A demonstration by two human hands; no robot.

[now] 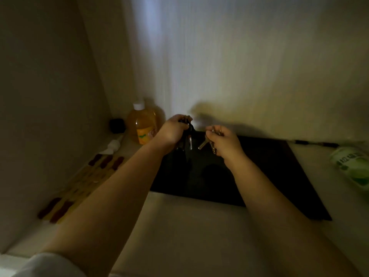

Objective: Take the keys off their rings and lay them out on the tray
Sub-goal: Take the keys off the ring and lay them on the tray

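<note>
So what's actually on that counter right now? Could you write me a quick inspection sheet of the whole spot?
Surface: pale counter in dim light.
Job's things: black tray lies flat on the counter, no keys seen on it; dark key bunch hangs from the left hand; silver key bunch hangs from the right hand, both above the tray.
Clutter: orange bottle with white cap, small black object, white tube, slatted mat on the left; green packet and dark thin rod on the right.
Grippers: both hands grip keys.
Cables: nothing seen.
Surroundings: plain walls meeting in a corner.
</note>
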